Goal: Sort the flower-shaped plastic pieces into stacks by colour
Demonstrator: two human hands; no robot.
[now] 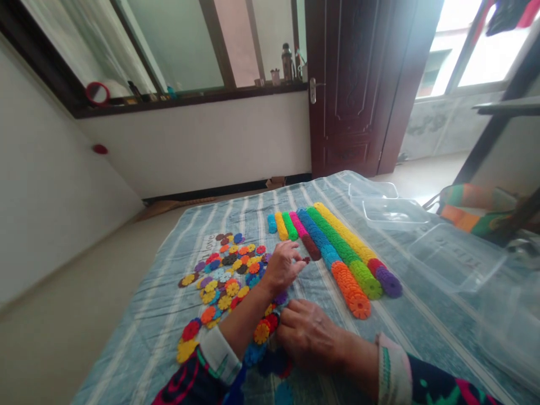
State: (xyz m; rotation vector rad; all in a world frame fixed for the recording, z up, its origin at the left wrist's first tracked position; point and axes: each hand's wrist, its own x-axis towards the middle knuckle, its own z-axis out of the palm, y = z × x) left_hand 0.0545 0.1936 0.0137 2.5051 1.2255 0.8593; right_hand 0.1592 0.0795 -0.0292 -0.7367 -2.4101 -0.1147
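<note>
My left hand (283,267) reaches over the loose pieces, thumb and forefinger closed on a small dark brown flower-shaped disc (306,260). That disc is beside the brown end of a pink-and-brown row (311,247) of discs. Lower down, my right hand (310,333) is closed, its fingers curled at the edge of the loose pile; what they grip, if anything, is hidden. Near its fingertips lie a red disc (272,322) and an orange-yellow disc (261,333). Loose discs in many colours (228,273) spread to the left, partly covered by my left forearm.
Longer overlapped disc rows, such as the blue and orange row (323,244) and the yellow one (343,230), lie right of my hands. Short rows (281,226) sit farther back. Clear plastic containers (458,256) stand at the right of the striped bed cover (147,320).
</note>
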